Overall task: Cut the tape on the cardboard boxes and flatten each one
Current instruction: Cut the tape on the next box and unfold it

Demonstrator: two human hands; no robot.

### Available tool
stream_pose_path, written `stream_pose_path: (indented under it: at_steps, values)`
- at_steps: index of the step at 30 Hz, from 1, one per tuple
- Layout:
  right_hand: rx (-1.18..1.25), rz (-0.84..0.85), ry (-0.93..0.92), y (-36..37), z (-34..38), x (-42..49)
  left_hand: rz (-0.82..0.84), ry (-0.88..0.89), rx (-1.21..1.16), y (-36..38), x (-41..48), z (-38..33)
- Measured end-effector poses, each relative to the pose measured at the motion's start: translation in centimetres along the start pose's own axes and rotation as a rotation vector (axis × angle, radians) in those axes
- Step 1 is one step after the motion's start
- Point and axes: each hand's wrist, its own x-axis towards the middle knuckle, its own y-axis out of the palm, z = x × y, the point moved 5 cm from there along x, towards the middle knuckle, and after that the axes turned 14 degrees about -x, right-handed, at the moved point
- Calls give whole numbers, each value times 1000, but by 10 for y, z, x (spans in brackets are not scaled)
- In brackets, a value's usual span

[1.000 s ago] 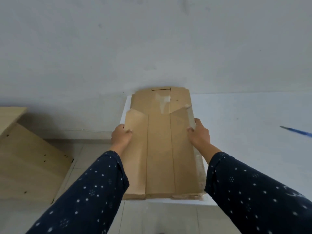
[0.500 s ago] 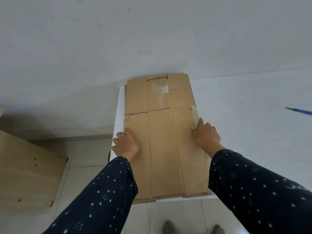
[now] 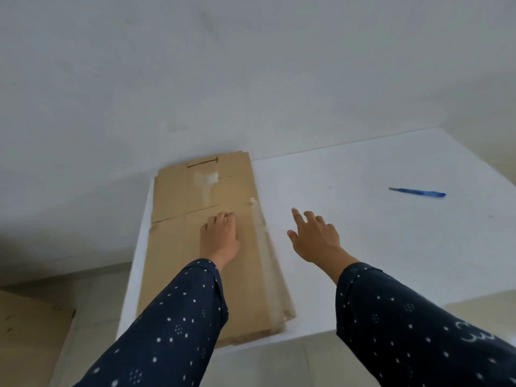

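Observation:
A flattened brown cardboard box (image 3: 178,247) lies along the left end of the white table (image 3: 377,236), its far end at the wall. It seems to rest on other flat cardboard; loose clear tape runs down its right edge. My left hand (image 3: 220,236) rests palm down on the middle of the cardboard, fingers slightly bent. My right hand (image 3: 315,238) hovers over the bare table just right of the cardboard, fingers spread and holding nothing. A blue-handled cutter (image 3: 418,193) lies on the table at the far right, well beyond my right hand.
A grey wall (image 3: 251,79) stands directly behind the table. A wooden board (image 3: 25,339) leans at the lower left by the tiled floor. The table's near edge runs just under the cardboard's near end.
My right hand has let go of the cardboard's right edge and moved right over the table. My left hand has slid from the left edge to the middle. The view has swung right.

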Motion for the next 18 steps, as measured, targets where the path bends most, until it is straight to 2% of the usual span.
stream_pose_path:
  at_steps: [7, 14, 18]
  values:
    - [-32, -107, -19, -11, -168, -37, -11, 84, 48, 48, 2, -178]
    - [-129, -111, 20, 1, -352, -69, -8, 187, 134, 104, 2, -369]
    - [-91, -103, 76, 12, -450, -74, 23, 273, 163, 138, 18, -469]
